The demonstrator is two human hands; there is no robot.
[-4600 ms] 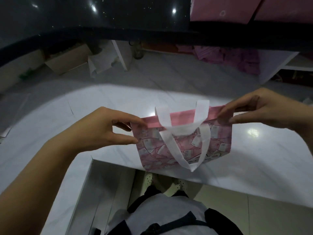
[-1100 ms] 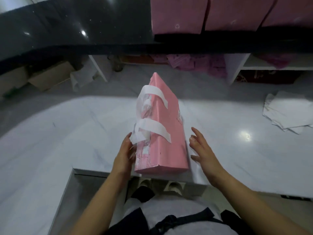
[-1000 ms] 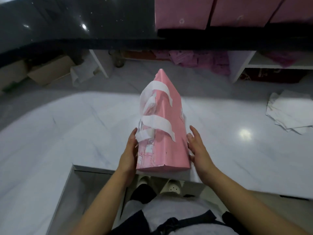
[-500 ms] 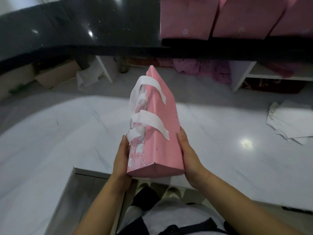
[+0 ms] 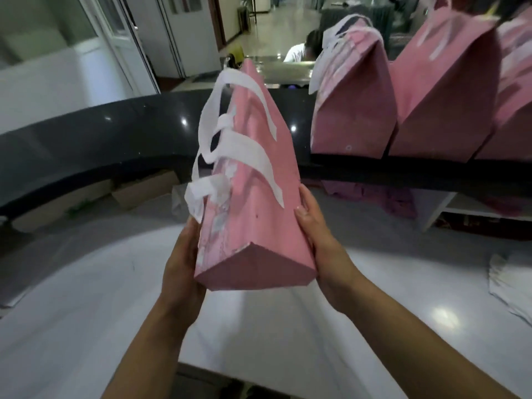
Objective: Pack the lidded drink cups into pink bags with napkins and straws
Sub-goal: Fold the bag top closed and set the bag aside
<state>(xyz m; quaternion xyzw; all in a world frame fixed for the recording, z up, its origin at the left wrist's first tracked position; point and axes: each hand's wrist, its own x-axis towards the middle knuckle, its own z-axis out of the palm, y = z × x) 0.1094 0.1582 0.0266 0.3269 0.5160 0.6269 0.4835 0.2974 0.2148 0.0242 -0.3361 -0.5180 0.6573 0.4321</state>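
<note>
I can't see inside the held pink bag (image 5: 253,197); its closed top hides any contents. Its white handles (image 5: 230,145) are smeared by blur. Right of it, the row of pink bags (image 5: 354,105) runs off the top and right edges. Lower right, white papers (image 5: 509,286) are cut by the edge. Beyond its tip, a figure (image 5: 298,51) is too small to make out.

Behind a shop-style service counter: a curved black countertop (image 5: 100,131) carries a row of standing pink bags (image 5: 354,110) above a white marble worktop (image 5: 86,312), with cardboard boxes (image 5: 144,190) stored beneath and a glossy-floored corridor (image 5: 288,21) with pale doors (image 5: 190,33) beyond.
</note>
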